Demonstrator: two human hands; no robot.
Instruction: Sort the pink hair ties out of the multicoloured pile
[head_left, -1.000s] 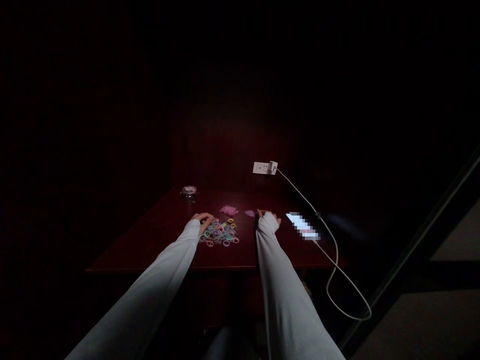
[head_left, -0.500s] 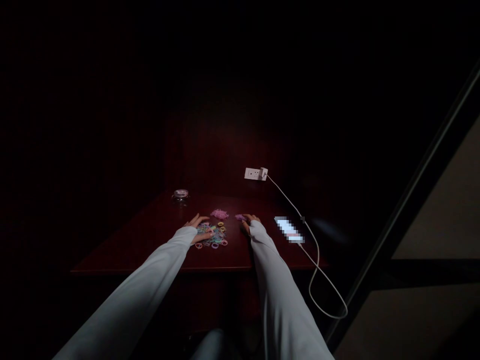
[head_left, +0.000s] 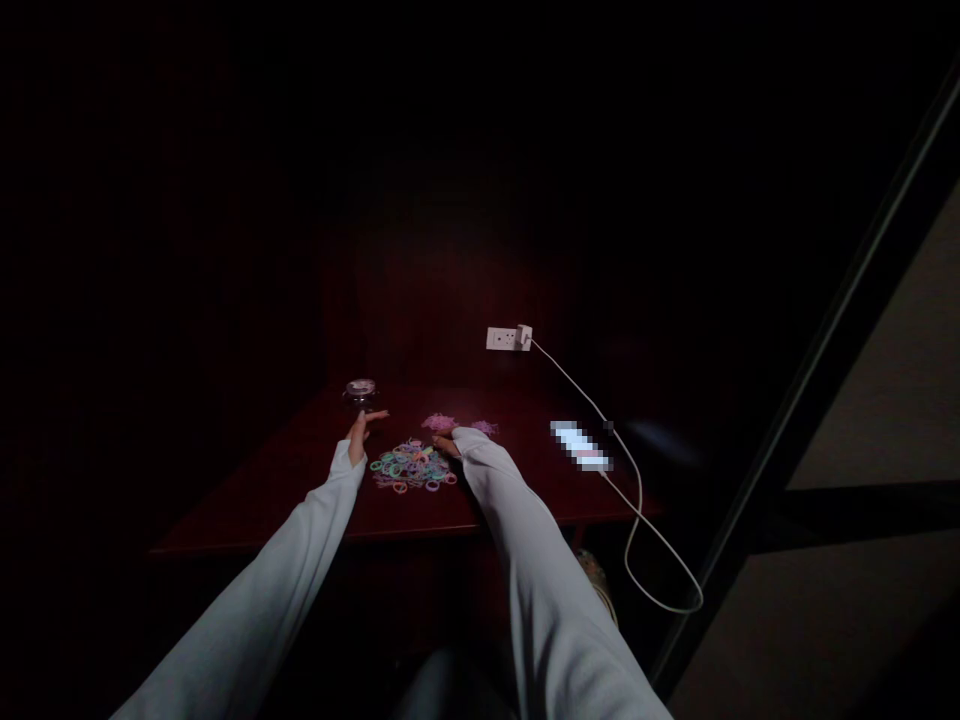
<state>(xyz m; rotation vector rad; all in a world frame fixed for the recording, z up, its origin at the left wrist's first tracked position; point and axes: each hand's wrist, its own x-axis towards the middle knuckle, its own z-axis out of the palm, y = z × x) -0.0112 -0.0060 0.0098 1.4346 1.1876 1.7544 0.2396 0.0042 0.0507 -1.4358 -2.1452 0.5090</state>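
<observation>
A mixed pile of small coloured elastic hair bands (head_left: 409,468) lies on the dark red table, green, purple, yellow and orange rings among them. At its right edge is my right hand (head_left: 448,446), fingers drawn together and pointing left; what they hold, if anything, is too small to make out. My left hand (head_left: 359,437) is left of the pile, apart from it, with fingers stretched out and nothing in them. Behind the pile is a heap of pink bands (head_left: 439,422). A smaller heap of purple bands (head_left: 486,427) shows just beyond my right sleeve.
A clear round container (head_left: 361,390) stands at the table's back left. On the right lies a lit phone (head_left: 580,446), its white cable (head_left: 637,480) looping past the table edge up to a charger (head_left: 523,336) in the wall socket. The surroundings are very dark.
My right hand has moved left from the purple heap to the mixed pile's edge. My left hand has drawn back left off the pile, uncovering more of it.
</observation>
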